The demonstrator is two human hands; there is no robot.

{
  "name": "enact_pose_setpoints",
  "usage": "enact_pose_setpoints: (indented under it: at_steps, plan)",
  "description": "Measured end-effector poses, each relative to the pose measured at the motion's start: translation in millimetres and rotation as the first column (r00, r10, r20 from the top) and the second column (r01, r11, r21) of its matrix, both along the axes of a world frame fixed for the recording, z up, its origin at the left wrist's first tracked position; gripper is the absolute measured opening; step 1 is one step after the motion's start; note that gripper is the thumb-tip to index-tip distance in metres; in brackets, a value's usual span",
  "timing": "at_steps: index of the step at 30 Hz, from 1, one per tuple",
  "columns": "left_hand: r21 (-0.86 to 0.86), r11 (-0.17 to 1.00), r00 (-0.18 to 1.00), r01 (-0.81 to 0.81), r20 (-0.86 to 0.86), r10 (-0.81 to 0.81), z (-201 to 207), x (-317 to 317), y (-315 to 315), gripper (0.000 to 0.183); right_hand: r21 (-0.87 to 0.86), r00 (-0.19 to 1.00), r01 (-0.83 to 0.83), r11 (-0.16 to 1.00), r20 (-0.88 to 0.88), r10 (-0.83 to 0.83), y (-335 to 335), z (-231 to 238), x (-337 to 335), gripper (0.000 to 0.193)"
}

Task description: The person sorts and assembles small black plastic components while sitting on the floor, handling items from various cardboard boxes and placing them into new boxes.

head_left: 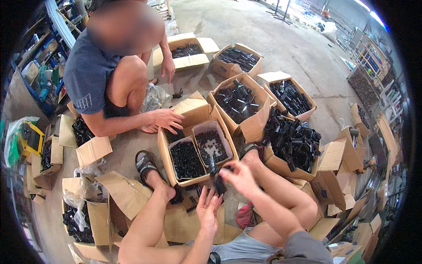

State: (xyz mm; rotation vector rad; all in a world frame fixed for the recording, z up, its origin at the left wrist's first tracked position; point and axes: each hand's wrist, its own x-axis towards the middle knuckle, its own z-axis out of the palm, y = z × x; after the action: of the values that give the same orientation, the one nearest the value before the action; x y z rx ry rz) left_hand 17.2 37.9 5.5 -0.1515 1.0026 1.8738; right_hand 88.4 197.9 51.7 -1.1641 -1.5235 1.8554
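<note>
Between my two hands a black plastic part [218,183], long and shiny, stands tilted in front of an open carton. My left hand [209,212] supports it from below, the fingers against its lower end. My right hand [241,177] is bent in a pinch at the part's right side; whatever lies between its fingertips is too small to make out. Just beyond, the carton [191,181] holds two inner boxes: the left one full of small black pieces [187,158], the right one partly filled with small black pieces [210,141], its pale bottom showing.
Opposite at the left squats another person [105,83], one hand [168,119] at the carton's rim. Cartons of black parts [237,101] stand beyond, and a heaped carton [292,141] is near my right leg. Cardboard flaps and a carton with plastic bags [79,220] lie at my left.
</note>
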Motion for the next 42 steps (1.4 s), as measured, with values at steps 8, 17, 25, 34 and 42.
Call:
enact_pose_setpoints:
  at_steps: [8,17,25,34,42]
  plan:
    - [-0.103,0.994,0.997,0.027,-0.064,-0.034,3,-15,2,0.053,0.340,0.618,0.770,0.540,-0.185,-0.764,238,11,28,0.031]
    - [-0.255,0.952,0.933,-0.170,-0.353,0.072,-5,-62,24,0.030,0.334,0.928,0.349,0.876,0.004,-0.371,87,-89,0,0.018]
    - [-0.460,0.741,0.444,-0.489,-0.863,-0.243,-21,-101,32,0.021,0.741,0.788,-0.581,0.336,0.615,0.005,10,-79,-40,0.042]
    - [-0.601,0.632,-0.194,-0.490,-0.631,-0.751,-49,-139,76,0.022,0.832,0.838,-0.450,0.324,0.519,-0.167,-39,-87,-18,0.051]
    - [-0.713,0.514,-0.334,-0.476,-0.394,-0.856,-81,-164,109,0.016,0.686,0.851,-0.343,0.642,0.516,-0.096,-97,-120,30,0.039]
